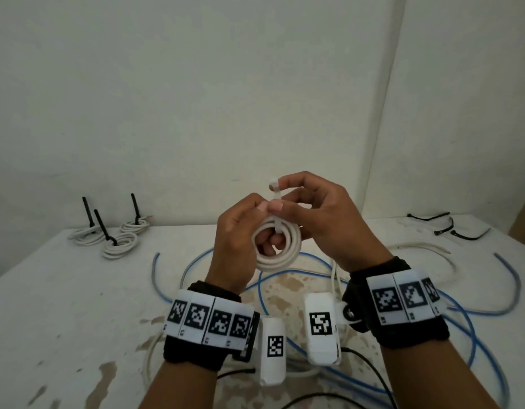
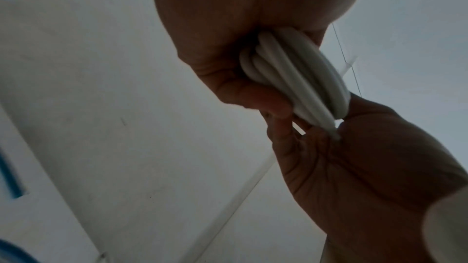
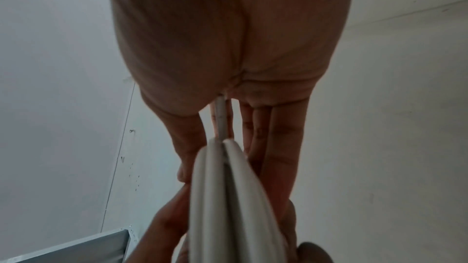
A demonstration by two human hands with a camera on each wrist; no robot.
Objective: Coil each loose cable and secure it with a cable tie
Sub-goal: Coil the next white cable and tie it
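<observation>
Above the table I hold a small coil of white cable with both hands. My left hand grips the coil's left side, fingers curled through its middle. A white cable tie loops over the top of the coil and its end stands up above it. My right hand pinches that upright end between thumb and forefinger. The left wrist view shows the coil edge-on in my left hand. In the right wrist view the tie runs from the coil up into my right hand.
Three tied white coils with black tie tails lie at the back left. Loose black cable ties lie at the back right. Loose blue cable and white cable sprawl over the stained white table under my wrists. Walls close the back.
</observation>
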